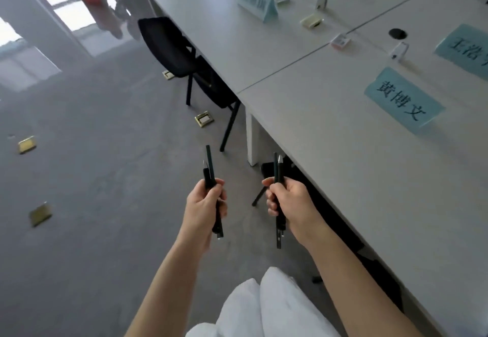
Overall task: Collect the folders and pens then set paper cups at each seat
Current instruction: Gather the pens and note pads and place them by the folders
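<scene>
My left hand (204, 203) is closed around a small bunch of black pens (211, 167) that stand upright, tips up. My right hand (289, 203) grips a second bunch of black pens (277, 167), also upright. Both hands hover over the grey floor, just left of the long white table (330, 152). No folders or paper cups are in view.
Light-blue name cards (402, 100) (257, 1) lie and stand on the table, with small boxes (339, 41) and a cable hole (397, 33). A black chair (182, 54) is tucked under the table's left edge. Brass floor sockets (203, 119) dot the carpet. A person stands at the far left back.
</scene>
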Available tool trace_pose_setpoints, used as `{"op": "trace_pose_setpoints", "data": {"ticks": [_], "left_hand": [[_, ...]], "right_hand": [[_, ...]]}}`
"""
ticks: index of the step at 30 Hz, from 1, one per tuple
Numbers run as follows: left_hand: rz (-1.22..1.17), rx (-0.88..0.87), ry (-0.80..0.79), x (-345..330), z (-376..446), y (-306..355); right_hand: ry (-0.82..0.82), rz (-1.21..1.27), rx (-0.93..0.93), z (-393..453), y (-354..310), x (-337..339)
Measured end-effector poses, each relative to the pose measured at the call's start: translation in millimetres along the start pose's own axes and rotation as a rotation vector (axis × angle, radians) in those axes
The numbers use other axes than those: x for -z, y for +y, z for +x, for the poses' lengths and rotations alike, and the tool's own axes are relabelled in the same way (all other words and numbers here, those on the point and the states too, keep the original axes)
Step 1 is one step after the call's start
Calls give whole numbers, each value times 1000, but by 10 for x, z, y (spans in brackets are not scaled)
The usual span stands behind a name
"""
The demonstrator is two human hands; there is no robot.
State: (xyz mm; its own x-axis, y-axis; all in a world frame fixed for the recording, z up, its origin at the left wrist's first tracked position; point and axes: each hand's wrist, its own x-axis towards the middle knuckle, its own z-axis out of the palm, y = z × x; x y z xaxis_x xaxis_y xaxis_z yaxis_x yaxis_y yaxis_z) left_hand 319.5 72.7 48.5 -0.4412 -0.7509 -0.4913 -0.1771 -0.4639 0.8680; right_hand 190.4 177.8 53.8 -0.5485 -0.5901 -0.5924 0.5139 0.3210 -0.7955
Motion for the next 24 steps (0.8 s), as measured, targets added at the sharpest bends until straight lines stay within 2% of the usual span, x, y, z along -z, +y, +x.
{"op": "trace_pose_setpoints", "data": {"ticks": [3, 9, 18, 24], "left_hand": [[8, 15, 43, 87, 148, 36], [131, -15, 30, 150, 1010, 478], [113, 5, -18, -312, 2116, 1238], [108, 149, -111, -495, 2862, 1526]], "right_hand": [[0, -5, -2, 154, -73, -99], [74, 86, -14, 893, -481, -237], [163, 73, 59, 1925, -1362, -393], [260, 101, 9, 2446, -1709, -404]]}}
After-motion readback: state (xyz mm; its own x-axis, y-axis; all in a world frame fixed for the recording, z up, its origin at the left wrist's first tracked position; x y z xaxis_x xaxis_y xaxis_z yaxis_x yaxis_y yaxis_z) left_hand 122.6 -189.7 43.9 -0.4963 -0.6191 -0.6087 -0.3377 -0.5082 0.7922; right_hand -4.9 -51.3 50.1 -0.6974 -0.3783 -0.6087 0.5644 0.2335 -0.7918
